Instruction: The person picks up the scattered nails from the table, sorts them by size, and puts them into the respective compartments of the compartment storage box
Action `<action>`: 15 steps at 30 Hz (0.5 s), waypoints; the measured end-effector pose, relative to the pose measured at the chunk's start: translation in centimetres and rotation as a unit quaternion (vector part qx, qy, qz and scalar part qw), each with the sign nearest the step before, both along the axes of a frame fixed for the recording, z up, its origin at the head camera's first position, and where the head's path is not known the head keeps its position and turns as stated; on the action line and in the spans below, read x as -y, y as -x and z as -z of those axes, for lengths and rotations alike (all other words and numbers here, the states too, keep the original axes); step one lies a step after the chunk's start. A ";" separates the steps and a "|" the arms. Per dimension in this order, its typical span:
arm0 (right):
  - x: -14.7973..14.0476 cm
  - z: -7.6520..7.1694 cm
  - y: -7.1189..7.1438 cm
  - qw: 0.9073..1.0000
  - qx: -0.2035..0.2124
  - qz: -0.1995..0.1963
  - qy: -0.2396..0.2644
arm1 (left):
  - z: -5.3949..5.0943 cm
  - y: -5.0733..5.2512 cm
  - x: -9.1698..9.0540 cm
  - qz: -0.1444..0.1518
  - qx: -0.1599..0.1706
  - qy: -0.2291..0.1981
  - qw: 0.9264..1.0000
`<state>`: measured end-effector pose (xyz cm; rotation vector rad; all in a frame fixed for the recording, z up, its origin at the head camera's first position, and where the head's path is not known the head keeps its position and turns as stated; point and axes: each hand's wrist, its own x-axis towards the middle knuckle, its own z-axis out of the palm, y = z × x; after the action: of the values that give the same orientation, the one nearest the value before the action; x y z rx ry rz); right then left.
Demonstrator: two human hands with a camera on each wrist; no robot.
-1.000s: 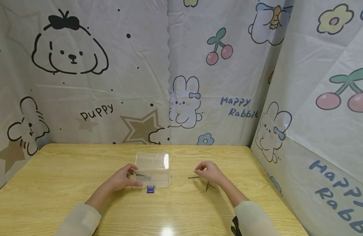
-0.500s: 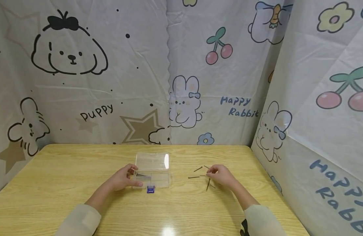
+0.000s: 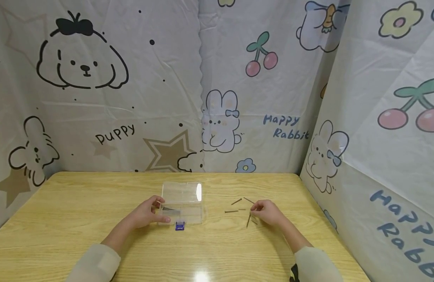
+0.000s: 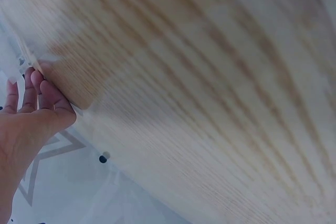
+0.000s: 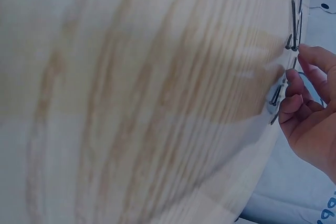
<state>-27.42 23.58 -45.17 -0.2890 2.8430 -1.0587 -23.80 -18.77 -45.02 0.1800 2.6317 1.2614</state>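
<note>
Behind the yellowish worktop (image 3: pixel 209 250) hangs a back cloth (image 3: pixel 160 105) printed with a puppy (image 3: pixel 84 69), a brown star (image 3: pixel 171 152), a rabbit (image 3: pixel 220 133) and cherries (image 3: pixel 253 69), while the right side cloth (image 3: pixel 368 102) bears a yellow flower (image 3: pixel 400 22) and blue lettering (image 3: pixel 411 250).

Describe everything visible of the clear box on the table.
The clear box, plastic-looking, sits on the table with its lid open at the far side. A divider splits the base; thin dark pieces lie left of it. A blue clip shows at the front edge. The left grip holds its left side.
</note>
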 end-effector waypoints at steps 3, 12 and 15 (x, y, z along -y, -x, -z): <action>0.1 0.3 0.1 1.000 -0.001 0.000 -0.001 | 0.0 0.0 0.0 0.003 -0.001 -0.001 1.000; 0.6 0.3 -0.2 1.000 -0.003 -0.008 -0.005 | -0.3 -0.2 0.0 0.006 0.001 -0.009 1.000; 0.7 0.2 -0.2 1.000 0.001 -0.015 -0.002 | -0.2 -0.2 0.0 0.006 0.000 -0.007 1.000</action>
<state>-27.19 22.93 -45.38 -0.3303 2.8300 -1.0464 -23.58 -18.75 -44.85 0.1972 2.6193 1.2756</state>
